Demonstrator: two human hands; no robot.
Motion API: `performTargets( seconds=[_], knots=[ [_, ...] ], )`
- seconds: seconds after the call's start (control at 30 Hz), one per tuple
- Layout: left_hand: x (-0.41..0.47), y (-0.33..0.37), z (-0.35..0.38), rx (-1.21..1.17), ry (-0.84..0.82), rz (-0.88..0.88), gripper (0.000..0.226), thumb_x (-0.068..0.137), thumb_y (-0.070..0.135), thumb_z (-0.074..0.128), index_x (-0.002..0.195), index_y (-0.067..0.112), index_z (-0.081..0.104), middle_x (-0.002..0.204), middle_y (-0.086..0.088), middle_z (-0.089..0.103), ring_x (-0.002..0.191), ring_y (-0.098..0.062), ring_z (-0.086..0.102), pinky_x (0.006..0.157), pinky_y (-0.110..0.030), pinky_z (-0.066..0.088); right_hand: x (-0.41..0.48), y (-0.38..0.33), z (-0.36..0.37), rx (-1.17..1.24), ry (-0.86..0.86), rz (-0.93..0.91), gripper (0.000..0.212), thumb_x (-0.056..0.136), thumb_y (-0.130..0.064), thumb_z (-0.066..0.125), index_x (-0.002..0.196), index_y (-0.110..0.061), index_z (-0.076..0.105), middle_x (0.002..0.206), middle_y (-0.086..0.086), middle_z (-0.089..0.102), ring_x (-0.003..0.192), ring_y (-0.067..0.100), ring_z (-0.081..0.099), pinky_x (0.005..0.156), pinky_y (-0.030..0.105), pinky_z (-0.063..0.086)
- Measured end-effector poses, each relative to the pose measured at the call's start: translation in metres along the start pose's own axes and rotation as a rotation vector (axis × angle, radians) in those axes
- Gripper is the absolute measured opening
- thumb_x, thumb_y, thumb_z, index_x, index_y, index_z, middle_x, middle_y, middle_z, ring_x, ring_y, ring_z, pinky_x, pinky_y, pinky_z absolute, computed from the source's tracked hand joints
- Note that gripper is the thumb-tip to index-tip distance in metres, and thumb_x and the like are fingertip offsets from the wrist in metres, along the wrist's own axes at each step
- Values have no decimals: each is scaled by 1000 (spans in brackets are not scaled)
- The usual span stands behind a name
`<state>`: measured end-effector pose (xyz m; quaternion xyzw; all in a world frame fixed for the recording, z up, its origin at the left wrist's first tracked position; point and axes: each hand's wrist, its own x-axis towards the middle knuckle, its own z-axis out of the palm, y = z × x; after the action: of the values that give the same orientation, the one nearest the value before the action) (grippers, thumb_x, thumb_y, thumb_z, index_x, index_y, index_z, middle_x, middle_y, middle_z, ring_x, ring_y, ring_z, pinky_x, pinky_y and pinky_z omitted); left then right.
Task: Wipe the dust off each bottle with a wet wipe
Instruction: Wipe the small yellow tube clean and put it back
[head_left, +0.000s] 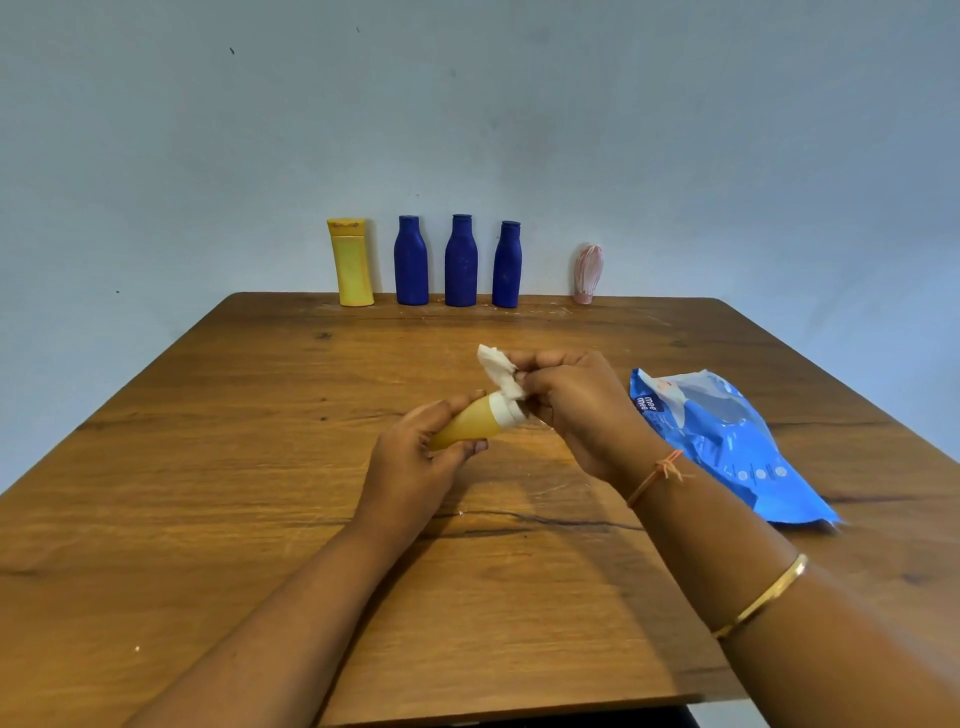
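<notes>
Wooden tabletop (234, 493), frame centre: a small yellow bottle (467, 425) is gripped by the left hand (410, 470) while its white cap (506, 414) is wiped with a wet wipe (496, 370) pinched in the right hand (574, 410). Next, wiping of the body is judged due; the row of bottles (461, 262), upper centre, is left standing.

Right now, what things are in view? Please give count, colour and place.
tall bottle: one, yellow, far table edge, left end of the row
blue bottles: three, dark blue, upright, next in that row
pink object: one, pink and white, right end of the row
small bottle: one, yellow with white cap, held above the table
wet wipe: one, white, at the small bottle's cap
wipe pack: one, blue, lying on the table, right side
table: one, brown wood, against the wall
left hand: one, grips the small bottle
right hand: one, pinches the wet wipe; orange thread and gold bangle on its arm
</notes>
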<state>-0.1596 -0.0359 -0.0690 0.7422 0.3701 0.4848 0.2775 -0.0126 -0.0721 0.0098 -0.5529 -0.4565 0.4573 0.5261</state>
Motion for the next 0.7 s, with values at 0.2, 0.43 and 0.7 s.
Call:
performTargets(
  seconds=[0.2, 0.43, 0.7],
  knots=[
    [-1, 1, 1, -58, 1, -46, 46, 74, 12, 75, 109, 37, 60, 102, 21, 63, 95, 8, 56, 81, -10, 42, -2, 15, -5, 327, 49, 100, 29, 89, 9, 41, 103, -6, 62, 103, 11, 65, 97, 23, 63, 77, 29, 56],
    [6, 1, -4, -6, 90, -214, 46, 75, 22, 75, 108, 25, 42, 98, 18, 49, 87, 5, 48, 68, -10, 42, -12, 35, 3, 230, 100, 208, 34, 87, 15, 35, 83, -2, 64, 94, 21, 62, 89, 29, 60, 71, 30, 55],
    [6, 2, -6, 23, -47, -240, 51, 81, 9, 68, 123, 27, 47, 120, 4, 42, 106, -12, 45, 91, -30, 43, -10, 32, -21, 423, 271, 333, 14, 91, -7, 42, 102, -5, 51, 103, 18, 54, 88, 25, 56, 64, 35, 54]
  ],
)
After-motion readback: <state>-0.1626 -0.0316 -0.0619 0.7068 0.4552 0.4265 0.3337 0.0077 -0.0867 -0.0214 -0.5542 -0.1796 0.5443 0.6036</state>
